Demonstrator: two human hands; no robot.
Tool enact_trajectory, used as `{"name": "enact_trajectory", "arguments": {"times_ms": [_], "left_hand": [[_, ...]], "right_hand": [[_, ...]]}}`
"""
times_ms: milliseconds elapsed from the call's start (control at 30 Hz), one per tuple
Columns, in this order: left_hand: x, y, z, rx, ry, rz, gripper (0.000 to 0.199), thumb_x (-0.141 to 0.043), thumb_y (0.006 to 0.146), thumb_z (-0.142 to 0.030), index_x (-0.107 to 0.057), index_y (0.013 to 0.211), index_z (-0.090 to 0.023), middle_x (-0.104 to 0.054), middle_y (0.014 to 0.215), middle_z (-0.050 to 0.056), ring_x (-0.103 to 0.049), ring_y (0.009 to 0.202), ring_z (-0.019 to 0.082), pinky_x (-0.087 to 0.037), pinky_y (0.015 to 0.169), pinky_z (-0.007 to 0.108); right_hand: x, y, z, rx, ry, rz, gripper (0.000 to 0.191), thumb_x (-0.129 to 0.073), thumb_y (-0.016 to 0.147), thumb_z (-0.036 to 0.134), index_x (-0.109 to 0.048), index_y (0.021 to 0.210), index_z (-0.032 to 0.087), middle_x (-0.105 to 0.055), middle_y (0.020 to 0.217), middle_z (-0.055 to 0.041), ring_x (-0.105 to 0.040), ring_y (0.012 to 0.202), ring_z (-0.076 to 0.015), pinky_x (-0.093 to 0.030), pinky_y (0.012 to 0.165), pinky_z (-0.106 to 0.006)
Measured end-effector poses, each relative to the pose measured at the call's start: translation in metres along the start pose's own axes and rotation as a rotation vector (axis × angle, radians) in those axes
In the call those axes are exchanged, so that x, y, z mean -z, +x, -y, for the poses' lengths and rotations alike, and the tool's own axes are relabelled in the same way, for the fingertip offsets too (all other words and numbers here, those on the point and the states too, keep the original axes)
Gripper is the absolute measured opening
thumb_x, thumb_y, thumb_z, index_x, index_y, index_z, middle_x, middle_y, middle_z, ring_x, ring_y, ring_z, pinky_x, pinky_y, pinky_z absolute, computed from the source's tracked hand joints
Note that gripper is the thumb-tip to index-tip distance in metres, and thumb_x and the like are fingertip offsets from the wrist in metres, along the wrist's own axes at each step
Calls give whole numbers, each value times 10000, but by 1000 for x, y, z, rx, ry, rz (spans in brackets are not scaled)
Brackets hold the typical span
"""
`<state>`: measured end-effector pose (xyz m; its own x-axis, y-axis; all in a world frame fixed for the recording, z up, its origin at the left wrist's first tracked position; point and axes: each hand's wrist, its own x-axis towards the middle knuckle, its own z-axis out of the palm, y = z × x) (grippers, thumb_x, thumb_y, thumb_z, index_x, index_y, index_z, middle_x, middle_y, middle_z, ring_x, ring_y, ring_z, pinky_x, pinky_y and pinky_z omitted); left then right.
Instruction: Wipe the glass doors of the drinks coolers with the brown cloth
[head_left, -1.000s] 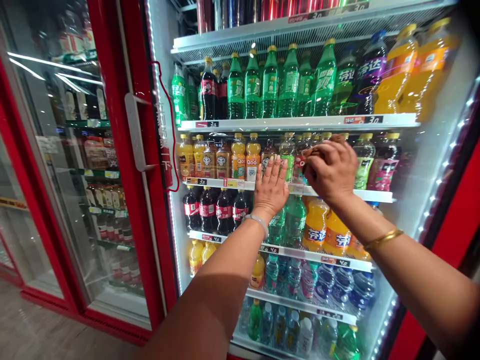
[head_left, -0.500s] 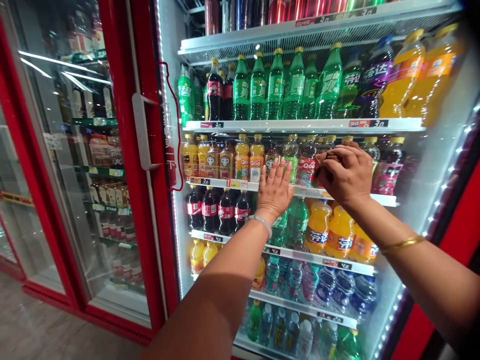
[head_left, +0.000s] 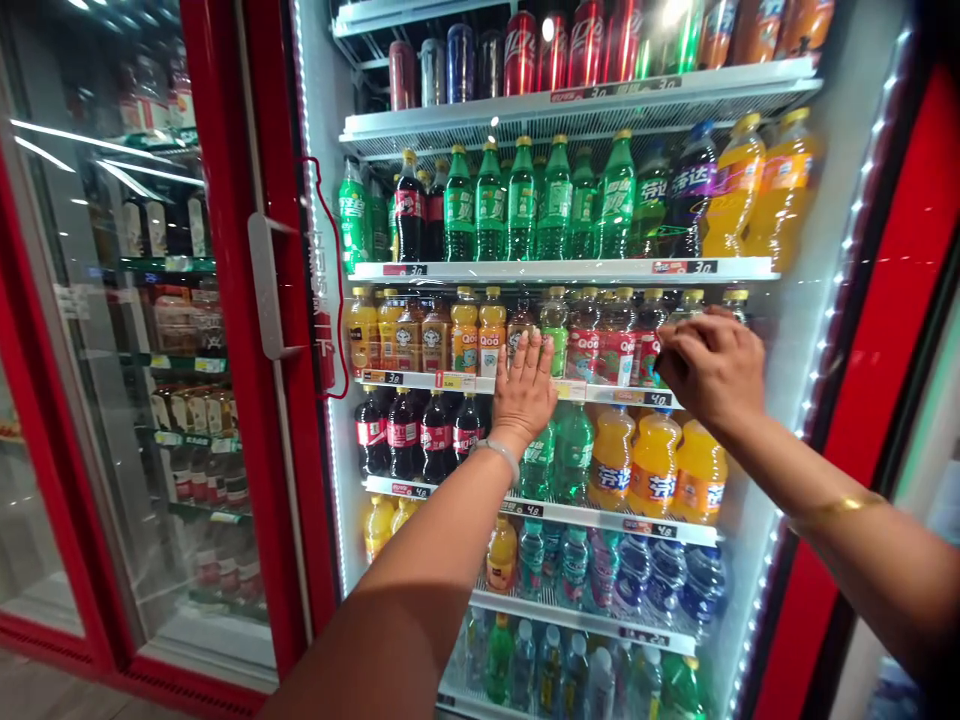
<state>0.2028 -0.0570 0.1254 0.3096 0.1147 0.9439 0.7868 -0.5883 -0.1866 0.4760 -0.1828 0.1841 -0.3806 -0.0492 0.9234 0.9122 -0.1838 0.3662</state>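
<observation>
My left hand (head_left: 526, 385) lies flat against the glass door of a lit drinks cooler, fingers spread and pointing up, over the shelf of juice bottles. A pale bangle (head_left: 501, 460) circles that wrist. To the right, my right hand (head_left: 716, 365) is raised at the same shelf's height, its fingers curled round something dark that is mostly hidden. A gold bracelet (head_left: 840, 512) is on the right wrist. Behind the glass stand green bottles (head_left: 559, 200) above, and dark cola bottles (head_left: 436, 437) and orange bottles (head_left: 654, 465) below.
The cooler has a red frame (head_left: 877, 330) on the right. A white door handle (head_left: 268, 287) is on the left, beside a second glass-fronted cooler with more drinks. Cans (head_left: 520, 52) fill the top shelf, and small bottles (head_left: 525, 665) stand at the bottom.
The view has shifted, so more cans and more of the right frame show. Against the shelves, my right hand has moved right, still curled. My left hand stays flat on the glass.
</observation>
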Motion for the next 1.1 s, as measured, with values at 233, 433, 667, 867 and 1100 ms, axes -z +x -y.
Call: {"name": "enact_trajectory", "arguments": {"times_ms": [233,433,667,867,1100], "left_hand": [[13,7,-29,-63,0,-48,726,-460,1045,-259,-153,1699,-182,-266,1744,122,-191,1642,250,-135,1364,565],[4,22,-95,-261,-13,-1,718,-453,1025,-285,-219,1687,-133,-289,1740,94,-188,1649,238,-182,1372,508],[-14,-1,-111,-380,61,22,662,-358,1076,-386,-278,1663,-91,-261,1749,83,-215,1645,236,-228,1362,495],[-15,-1,-112,-382,88,48,679,-368,1067,-353,-223,1677,-93,-263,1756,75,-182,1652,231,-212,1368,476],[-15,-2,-113,-380,95,32,657,-359,1049,-286,-258,1669,-94,-272,1754,68,-225,1642,228,-246,1357,478]], "right_hand": [[-20,38,55,-112,97,-49,205,-640,895,240,-708,1079,297,-632,1241,-100,-540,1251,-319,-497,1090,-628],[16,-34,53,107,180,56,286,-651,889,187,-678,1148,304,-672,1240,-76,-559,1278,-262,-492,1162,-562],[29,-55,-18,149,68,119,155,-691,884,240,-689,1034,279,-676,1203,-60,-572,1267,-265,-500,1104,-496],[2,-37,15,-324,-25,18,208,-715,848,332,-688,1036,248,-601,1316,-120,-518,1264,-352,-439,1082,-590],[36,-108,-9,128,149,151,170,-750,858,270,-710,1021,293,-658,1204,-40,-552,1285,-238,-438,1160,-459]]}}
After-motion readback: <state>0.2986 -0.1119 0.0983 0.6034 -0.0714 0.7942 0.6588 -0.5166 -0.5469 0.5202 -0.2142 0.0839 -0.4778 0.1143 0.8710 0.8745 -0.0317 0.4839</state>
